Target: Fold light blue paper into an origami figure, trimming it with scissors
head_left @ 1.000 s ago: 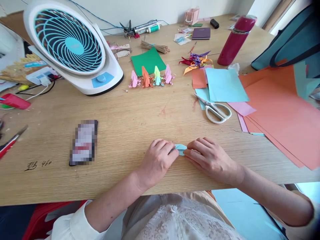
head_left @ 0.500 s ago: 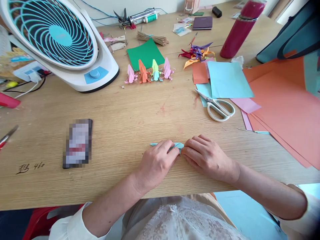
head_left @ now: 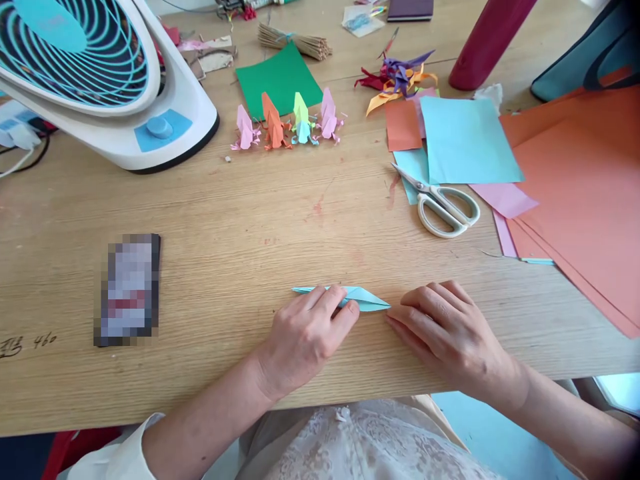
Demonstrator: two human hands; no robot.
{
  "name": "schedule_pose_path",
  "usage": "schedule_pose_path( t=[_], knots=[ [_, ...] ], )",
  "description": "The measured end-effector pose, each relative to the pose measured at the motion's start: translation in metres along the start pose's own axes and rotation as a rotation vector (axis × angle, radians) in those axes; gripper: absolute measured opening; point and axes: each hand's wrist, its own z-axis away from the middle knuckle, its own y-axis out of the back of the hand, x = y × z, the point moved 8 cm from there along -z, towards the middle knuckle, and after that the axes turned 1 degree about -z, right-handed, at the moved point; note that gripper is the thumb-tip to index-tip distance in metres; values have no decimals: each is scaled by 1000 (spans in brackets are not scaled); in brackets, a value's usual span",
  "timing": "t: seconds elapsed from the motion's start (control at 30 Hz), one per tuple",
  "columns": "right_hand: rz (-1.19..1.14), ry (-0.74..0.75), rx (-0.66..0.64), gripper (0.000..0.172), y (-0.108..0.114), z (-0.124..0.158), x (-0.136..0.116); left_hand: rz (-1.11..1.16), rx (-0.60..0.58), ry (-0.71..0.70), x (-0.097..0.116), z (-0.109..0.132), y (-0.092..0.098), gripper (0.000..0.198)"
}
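Note:
A narrow piece of folded light-blue paper [head_left: 367, 298] lies along the table near its front edge, with a pointed end at each side. My left hand [head_left: 310, 330] is closed on its middle, thumb in front and fingers over the top, hiding part of it. At the paper's right tip, my right hand [head_left: 443, 327] has its fingers curled together in a pinch. Those fingertips meet the point, and how much paper is between them is hidden.
Several folded paper figures [head_left: 274, 123] stand before a green sheet [head_left: 280, 79]. Scissors [head_left: 447, 208] lie by a blue sheet [head_left: 470, 141] and large orange sheets [head_left: 590, 200]. A fan [head_left: 170, 137] and a phone [head_left: 131, 290] are left; a dark-red bottle [head_left: 487, 47] stands behind.
My right hand has slid right along the paper to its tip, uncovering the pointed right part. My left hand keeps its hold. The camera view has shifted closer to the table.

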Motion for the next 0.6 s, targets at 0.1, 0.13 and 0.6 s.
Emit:
schedule_pose_path(
  t=[0.1, 0.13, 0.6],
  knots=[
    [-16, -27, 0, 16, -3, -3, -1, -1, 11, -22, 1, -1, 3, 16],
    [-16, -27, -8, 17, -5, -4, -1, 2, 14, -33, 2, -2, 4, 16],
    [53, -151, -67, 23, -15, -5, -2, 156, 7, 81, -9, 0, -1, 14]
  ],
)
